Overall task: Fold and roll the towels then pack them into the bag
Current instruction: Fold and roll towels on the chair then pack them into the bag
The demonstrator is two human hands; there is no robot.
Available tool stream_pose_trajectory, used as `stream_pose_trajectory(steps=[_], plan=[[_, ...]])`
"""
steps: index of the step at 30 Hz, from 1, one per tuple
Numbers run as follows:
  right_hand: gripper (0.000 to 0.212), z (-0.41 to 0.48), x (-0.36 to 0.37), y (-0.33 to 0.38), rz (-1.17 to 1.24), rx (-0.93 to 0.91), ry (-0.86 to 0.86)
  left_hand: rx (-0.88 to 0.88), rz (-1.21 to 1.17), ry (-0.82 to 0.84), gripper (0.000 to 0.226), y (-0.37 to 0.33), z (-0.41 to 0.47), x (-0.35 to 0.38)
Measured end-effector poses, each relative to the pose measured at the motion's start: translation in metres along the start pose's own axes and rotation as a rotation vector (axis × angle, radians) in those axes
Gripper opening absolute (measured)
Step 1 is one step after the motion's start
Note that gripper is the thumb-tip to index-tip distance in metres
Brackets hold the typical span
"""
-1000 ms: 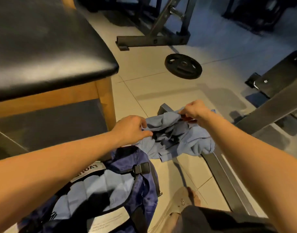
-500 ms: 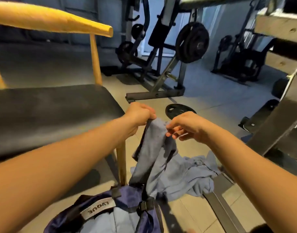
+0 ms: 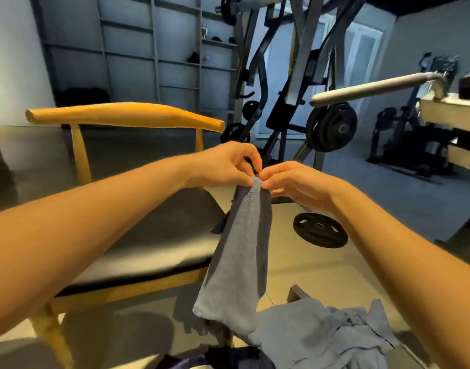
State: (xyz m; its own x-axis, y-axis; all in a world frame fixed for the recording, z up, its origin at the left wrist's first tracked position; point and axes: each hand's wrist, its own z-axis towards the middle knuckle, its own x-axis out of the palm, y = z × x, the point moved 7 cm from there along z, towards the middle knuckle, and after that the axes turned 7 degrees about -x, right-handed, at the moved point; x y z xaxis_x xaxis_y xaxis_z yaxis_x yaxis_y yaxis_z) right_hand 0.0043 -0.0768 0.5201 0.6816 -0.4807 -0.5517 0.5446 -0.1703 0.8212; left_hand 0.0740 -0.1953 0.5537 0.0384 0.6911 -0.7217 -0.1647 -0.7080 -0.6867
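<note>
A chair (image 3: 138, 235) stood at left. Our left hand (image 3: 226, 166) pinched the top corner of a grey towel (image 3: 239, 257) hanging before the seat, and our right hand (image 3: 295, 185) pinched the same corner. The bag (image 3: 236, 359) showed below, and more towels (image 3: 329, 339) lay crumpled on the floor (image 3: 295, 265) at right.

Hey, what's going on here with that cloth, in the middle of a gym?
A person is holding up a blue-grey towel by its top edge, pinched between the left hand and the right hand, which are close together. The towel hangs loose, not yet folded or rolled. A heap of more towels lies on the floor below, to the right. The edge of a dark blue bag shows at the bottom of the view. A chair with a black seat stands to the left.
</note>
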Motion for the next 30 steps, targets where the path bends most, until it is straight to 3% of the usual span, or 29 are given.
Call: stream_pose_trajectory(steps=[9,13,17,20,23,26,30], plan=[[0.012,0.041,0.019,0.050,0.155,-0.091,0.105,-0.067,0.003,-0.134,0.011,0.015,-0.026,-0.056],[0.014,0.054,0.033,0.068,0.332,-0.055,0.178,-0.108,-0.196,-0.066,0.017,0.030,-0.046,-0.066],[0.016,0.069,0.037,0.072,0.355,-0.037,0.158,-0.151,-0.365,0.026,0.025,0.055,-0.066,-0.071],[0.023,0.083,0.032,0.077,0.261,-0.040,0.084,-0.195,-0.419,0.025,0.021,0.073,-0.075,-0.076],[0.007,0.096,0.028,0.088,0.157,-0.041,0.086,-0.271,-0.360,-0.198,0.025,0.092,-0.079,-0.101],[0.016,0.118,0.015,0.101,-0.045,-0.032,0.032,-0.283,-0.224,-0.386,0.029,0.091,-0.082,-0.138],[0.020,0.153,-0.013,0.130,-0.195,-0.126,-0.285,-0.335,-0.090,-0.304,0.028,0.089,-0.089,-0.170]])
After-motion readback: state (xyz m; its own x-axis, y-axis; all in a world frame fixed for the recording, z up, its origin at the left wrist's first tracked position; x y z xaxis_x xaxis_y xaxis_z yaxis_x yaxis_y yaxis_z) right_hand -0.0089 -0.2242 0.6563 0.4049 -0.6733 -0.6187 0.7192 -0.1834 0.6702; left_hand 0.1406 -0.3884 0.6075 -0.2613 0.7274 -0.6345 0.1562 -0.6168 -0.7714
